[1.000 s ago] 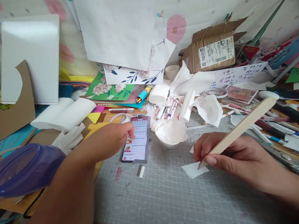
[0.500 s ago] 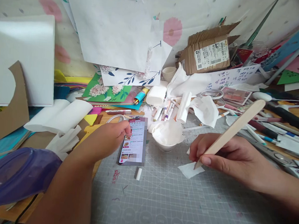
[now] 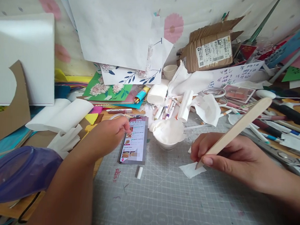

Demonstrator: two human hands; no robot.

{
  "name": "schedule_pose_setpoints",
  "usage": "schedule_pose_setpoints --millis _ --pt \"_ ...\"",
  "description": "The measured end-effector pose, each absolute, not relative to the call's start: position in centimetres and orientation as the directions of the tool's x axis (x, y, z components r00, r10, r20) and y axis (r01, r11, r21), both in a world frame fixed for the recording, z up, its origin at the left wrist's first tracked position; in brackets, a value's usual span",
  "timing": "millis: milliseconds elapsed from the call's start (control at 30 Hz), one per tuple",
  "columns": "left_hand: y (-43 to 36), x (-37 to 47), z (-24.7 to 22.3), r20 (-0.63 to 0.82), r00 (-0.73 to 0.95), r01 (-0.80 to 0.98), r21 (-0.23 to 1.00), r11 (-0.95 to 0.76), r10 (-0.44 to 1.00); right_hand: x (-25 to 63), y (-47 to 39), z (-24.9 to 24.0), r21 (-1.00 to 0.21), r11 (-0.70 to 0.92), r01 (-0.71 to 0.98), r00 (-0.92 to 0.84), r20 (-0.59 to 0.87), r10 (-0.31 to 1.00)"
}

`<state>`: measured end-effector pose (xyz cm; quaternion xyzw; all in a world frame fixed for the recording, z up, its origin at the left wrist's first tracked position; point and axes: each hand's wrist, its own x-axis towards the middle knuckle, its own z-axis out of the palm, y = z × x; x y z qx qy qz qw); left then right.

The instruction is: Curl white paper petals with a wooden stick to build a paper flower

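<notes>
My left hand (image 3: 112, 133) hovers at the left edge of a phone (image 3: 130, 147) with a lit screen, its fingers curled together and nothing visible in them. On the right, my right hand (image 3: 219, 158) pinches a flat wooden stick (image 3: 238, 126) that slants up to the right. The stick's lower end is at a small piece of white paper (image 3: 190, 170) on the grey cutting mat (image 3: 158, 203). A small white bowl (image 3: 167, 136) lined with white paper stands between the hands. Below the phone lies a short white stub (image 3: 139, 172).
Behind the bowl are markers (image 3: 165, 110), white paper rolls and crumpled tissue. A cardboard box (image 3: 209, 48) leans at the back. Pens and scissors (image 3: 274, 151) crowd the right side. At the left are a purple translucent container (image 3: 17, 175) and cut cardboard (image 3: 15, 105).
The view has shifted very slightly. Both hands keep nearly the same places, the left by the phone and the right with the stick at the paper piece.
</notes>
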<state>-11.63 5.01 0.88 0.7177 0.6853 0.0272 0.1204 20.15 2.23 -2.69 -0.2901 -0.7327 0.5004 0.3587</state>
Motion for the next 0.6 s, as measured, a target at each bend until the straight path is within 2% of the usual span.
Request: schedule_pose_setpoints --millis 400,600 --pt "4.57 -12.11 0.6 -0.168 0.123 0.972 0.22 -0.085 0.978 20.12 2.19 -2.66 -0.932 0.35 0.092 -0.569 0.239 0.787" --pt "4.36 -11.97 0.7 -0.224 0.144 0.98 0.169 -0.107 0.964 20.05 2.31 -2.76 -0.923 0.374 0.09 -0.579 0.257 0.774"
